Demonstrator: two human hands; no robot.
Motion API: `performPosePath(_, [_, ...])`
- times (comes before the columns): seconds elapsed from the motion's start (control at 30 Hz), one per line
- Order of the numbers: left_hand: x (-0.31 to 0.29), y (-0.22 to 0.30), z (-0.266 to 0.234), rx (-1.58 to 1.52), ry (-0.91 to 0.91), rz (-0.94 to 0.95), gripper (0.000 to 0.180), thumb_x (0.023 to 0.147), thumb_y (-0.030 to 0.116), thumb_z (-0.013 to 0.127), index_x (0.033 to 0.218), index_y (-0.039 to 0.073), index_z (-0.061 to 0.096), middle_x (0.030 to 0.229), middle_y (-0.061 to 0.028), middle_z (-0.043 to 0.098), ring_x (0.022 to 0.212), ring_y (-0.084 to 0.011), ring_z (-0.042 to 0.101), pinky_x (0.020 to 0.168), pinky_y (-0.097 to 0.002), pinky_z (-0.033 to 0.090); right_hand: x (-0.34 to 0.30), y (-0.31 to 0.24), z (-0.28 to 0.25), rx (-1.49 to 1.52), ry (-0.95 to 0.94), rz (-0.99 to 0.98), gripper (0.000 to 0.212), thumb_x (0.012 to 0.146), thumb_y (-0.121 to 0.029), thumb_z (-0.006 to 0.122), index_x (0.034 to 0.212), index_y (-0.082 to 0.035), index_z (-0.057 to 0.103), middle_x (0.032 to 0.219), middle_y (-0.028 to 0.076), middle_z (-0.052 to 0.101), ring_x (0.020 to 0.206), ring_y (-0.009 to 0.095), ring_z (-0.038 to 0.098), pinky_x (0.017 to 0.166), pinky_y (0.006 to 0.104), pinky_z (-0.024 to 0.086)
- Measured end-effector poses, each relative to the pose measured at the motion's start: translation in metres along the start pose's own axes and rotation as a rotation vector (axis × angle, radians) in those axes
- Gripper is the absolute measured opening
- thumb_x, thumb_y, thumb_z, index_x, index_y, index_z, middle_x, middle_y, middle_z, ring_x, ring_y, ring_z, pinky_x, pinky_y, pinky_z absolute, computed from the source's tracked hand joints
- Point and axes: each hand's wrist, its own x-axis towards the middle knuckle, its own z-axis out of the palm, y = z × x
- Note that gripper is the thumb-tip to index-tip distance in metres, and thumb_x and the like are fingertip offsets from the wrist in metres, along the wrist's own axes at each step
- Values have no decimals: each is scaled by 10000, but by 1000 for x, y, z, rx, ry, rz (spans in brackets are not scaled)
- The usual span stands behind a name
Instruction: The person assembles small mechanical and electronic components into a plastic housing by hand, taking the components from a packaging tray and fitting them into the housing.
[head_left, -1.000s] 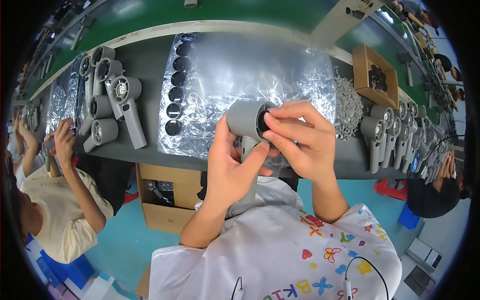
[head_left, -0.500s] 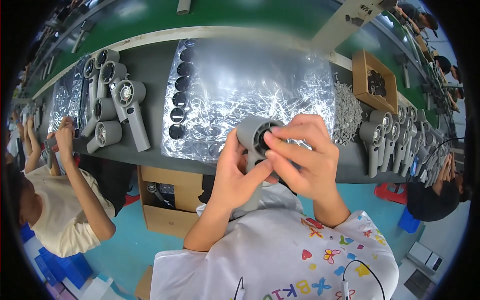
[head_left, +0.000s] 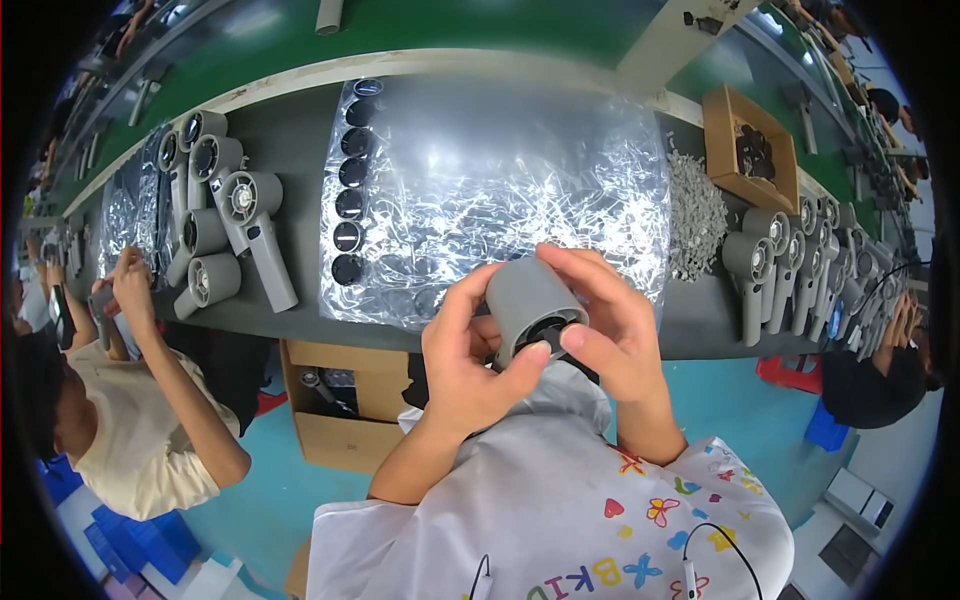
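Both my hands are closed round a grey handheld fan (head_left: 528,298), held up in front of the table's near edge. Its round head is tilted so its open face points down toward me. My left hand (head_left: 470,365) grips the head's left side; my right hand (head_left: 618,335) wraps the right side. Both thumbs press at a black round piece (head_left: 548,332) in the face. The fan's handle is hidden. Beyond my hands lies a shiny clear plastic sheet (head_left: 500,190), with a column of black round caps (head_left: 351,172) along its left side.
Several grey fans (head_left: 262,255) lie at left, and more fans (head_left: 750,265) at right. A heap of small clear pieces (head_left: 697,215) sits beside a cardboard box (head_left: 720,150) of black parts. Another open carton (head_left: 345,440) stands below the table. A co-worker (head_left: 140,420) works at left.
My right fingers have left the fan's face and now wrap its far right side, with the thumb on the face. The fan head has tipped downward toward me.
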Motion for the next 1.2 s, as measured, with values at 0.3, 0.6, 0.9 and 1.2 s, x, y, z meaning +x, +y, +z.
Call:
performPosePath(0.3, [-4,-3,4,50,-54,2,675,818,166,800,1342,-85,457,1181,-184,636,964,-178,710,741,-275,598,-17,24,0,456,-35,113,613,898,-82,717,1424,105,466,1268,148,605,1137,202,636,940,330,527])
performPosePath(0.6, [5,8,12,-42,14,-8,673,812,191,798,1345,-71,481,1169,-162,646,929,-166,702,703,-267,594,-14,9,3,499,-63,67,739,845,-92,796,1460,93,429,1322,198,620,1184,241,643,980,356,523])
performPosePath(0.9, [-2,6,3,69,-93,31,706,808,201,815,1352,-85,467,1206,-182,629,956,-166,697,728,-258,587,-14,26,-8,449,-166,-29,810,757,11,819,1463,94,430,1322,179,638,1189,233,648,990,344,516])
performPosePath(1.2, [-3,5,12,-45,3,21,720,820,208,809,1365,-86,442,1187,-166,622,974,-156,667,800,-261,572,-10,7,27,345,130,106,863,820,-520,727,1394,90,516,1362,225,604,1217,279,629,1025,392,508])
